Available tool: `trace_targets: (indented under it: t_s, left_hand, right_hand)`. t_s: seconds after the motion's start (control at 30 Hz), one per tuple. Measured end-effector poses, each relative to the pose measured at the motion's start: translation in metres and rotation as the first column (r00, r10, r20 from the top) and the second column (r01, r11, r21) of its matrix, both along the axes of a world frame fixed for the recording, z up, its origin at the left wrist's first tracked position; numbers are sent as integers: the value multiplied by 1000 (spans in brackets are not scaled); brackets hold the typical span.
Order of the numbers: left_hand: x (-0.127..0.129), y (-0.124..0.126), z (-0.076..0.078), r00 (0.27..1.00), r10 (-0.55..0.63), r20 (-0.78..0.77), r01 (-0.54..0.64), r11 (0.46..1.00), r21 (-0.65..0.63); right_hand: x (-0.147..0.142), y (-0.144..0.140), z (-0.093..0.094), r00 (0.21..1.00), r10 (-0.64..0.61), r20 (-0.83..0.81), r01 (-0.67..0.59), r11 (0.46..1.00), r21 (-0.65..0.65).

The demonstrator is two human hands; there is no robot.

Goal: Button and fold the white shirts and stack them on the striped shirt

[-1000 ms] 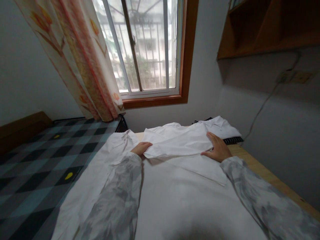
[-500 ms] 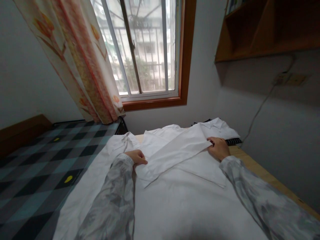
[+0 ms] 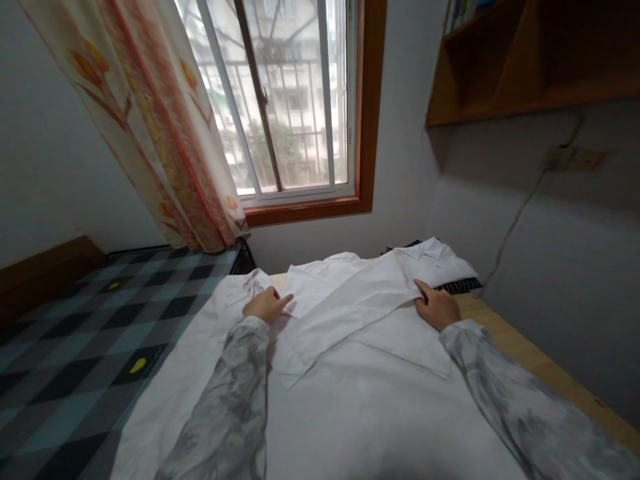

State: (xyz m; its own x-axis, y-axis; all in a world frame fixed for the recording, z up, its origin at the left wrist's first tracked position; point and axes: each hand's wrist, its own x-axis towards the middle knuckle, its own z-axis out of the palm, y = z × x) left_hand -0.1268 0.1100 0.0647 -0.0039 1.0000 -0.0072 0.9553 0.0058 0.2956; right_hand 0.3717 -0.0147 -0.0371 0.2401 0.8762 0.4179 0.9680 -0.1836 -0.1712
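A white shirt (image 3: 350, 413) lies spread over a wooden table, with a sleeve (image 3: 345, 300) folded slantwise across it. At the sleeve's right end, my right hand (image 3: 438, 305) pinches the cloth between thumb and fingers. My left hand (image 3: 266, 305) is over the left part of the white cloth, close to the sleeve's left side. Its thumb stands apart from the fingers and no cloth shows in its grasp. The undersides of its fingers are hidden.
A checked bed (image 3: 150, 313) stands along the left. The bare wooden table edge (image 3: 515, 340) shows at right, with a black spiral-bound item (image 3: 459, 287) partly under the cloth. Ahead are a curtain (image 3: 185, 153) and a window (image 3: 295, 120); a cable (image 3: 510, 230) hangs at right.
My left hand has moved away from the sleeve's near left end, up and slightly left, and its thumb has spread. My right hand stays at the sleeve's right end.
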Motion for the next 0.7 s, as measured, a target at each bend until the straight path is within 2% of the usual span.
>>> trace_targets:
  t_s: [0.1,0.2,0.3,0.4,0.53,0.6,0.7]
  left_hand:
    - [-2,4,-7,995,95,-26,-92,993,76]
    - [-6,6,-20,997,73,28,-73,997,9]
    - [-9,7,-29,998,24,64,-25,1000,3]
    - [-12,9,-29,998,-2,58,2,1000,5]
    - [-22,5,-22,999,36,19,-37,999,33]
    - [-31,-1,-21,995,98,-11,-97,995,19]
    - [-46,-13,-22,984,172,-50,-174,984,-48]
  right_hand:
    - [-5,-2,4,1000,-3,-13,3,1000,-4]
    - [-6,-4,6,1000,-1,-23,0,1000,-22]
    - [-4,-4,4,999,13,-43,-15,999,-47]
    - [-7,-2,6,998,29,-61,-32,999,-43]
    - [-26,13,21,996,69,-57,-71,997,-38]
    - [-40,26,31,998,52,-43,-56,994,-95]
    - [-56,42,43,999,34,-21,-38,963,-265]
